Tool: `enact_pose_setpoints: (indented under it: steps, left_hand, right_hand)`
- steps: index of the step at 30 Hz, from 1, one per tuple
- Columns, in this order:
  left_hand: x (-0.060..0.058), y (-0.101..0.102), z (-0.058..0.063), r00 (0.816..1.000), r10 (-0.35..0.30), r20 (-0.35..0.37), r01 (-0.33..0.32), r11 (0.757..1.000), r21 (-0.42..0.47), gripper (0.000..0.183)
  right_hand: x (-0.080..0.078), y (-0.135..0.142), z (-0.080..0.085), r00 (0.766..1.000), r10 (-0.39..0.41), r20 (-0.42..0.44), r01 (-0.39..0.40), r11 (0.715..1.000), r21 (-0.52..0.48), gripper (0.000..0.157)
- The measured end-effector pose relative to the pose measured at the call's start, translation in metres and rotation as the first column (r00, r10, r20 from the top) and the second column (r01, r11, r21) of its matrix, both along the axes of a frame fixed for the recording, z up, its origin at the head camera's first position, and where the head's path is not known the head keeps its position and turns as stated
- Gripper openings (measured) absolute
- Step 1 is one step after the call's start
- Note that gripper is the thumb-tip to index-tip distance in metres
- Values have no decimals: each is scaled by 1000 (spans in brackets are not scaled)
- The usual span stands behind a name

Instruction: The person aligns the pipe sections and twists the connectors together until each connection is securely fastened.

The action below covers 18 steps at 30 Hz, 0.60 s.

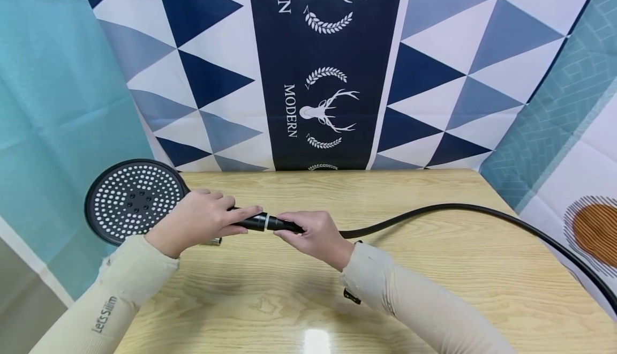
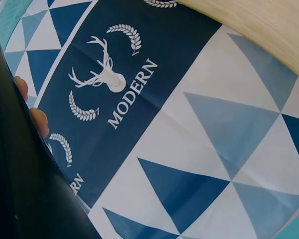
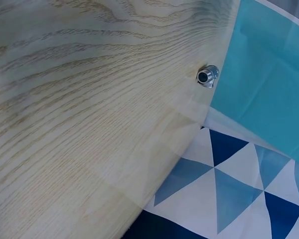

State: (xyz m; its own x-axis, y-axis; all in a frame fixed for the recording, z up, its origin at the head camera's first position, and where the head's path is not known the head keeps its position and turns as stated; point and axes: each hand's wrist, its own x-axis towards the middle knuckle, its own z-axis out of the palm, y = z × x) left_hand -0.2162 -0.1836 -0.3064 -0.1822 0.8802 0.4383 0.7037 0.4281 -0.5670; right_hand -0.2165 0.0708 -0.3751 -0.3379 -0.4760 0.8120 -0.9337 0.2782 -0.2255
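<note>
A round black shower head point(image 1: 137, 202) with pale nozzles faces up at the left, held above the table. My left hand point(image 1: 197, 219) grips its black handle point(image 1: 253, 221), thumb and forefinger along it. The hose end point(image 1: 285, 224) meets the handle at a light ring, pinched between the thumb and fingers of my right hand point(image 1: 319, 236). From there the black hose point(image 1: 448, 206) curves off to the right. In the left wrist view a large dark part of the shower head point(image 2: 25, 169) fills the left side, with fingertips point(image 2: 39, 122) beyond it.
A small metal fitting point(image 3: 207, 76) lies near the table's edge, partly hidden behind the left hand in the head view. The wooden table point(image 1: 270, 311) backs onto a patterned curtain point(image 1: 323, 75). Teal cloth point(image 1: 58, 102) hangs at the left.
</note>
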Motion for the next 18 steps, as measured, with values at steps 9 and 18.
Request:
enact_pose_setpoints:
  steps: [9, 18]
  left_hand:
    - [0, 1, -1, 1000, -16, 8, 16, 1000, 1, 53]
    - [-1, -1, -1, 1000, -12, 13, 12, 1000, 8, 51]
  right_hand:
    - [1, -1, -2, 1000, 12, 21, -12, 1000, -5, 21]
    - [2, -2, -1, 999, -41, 27, 41, 999, 14, 19]
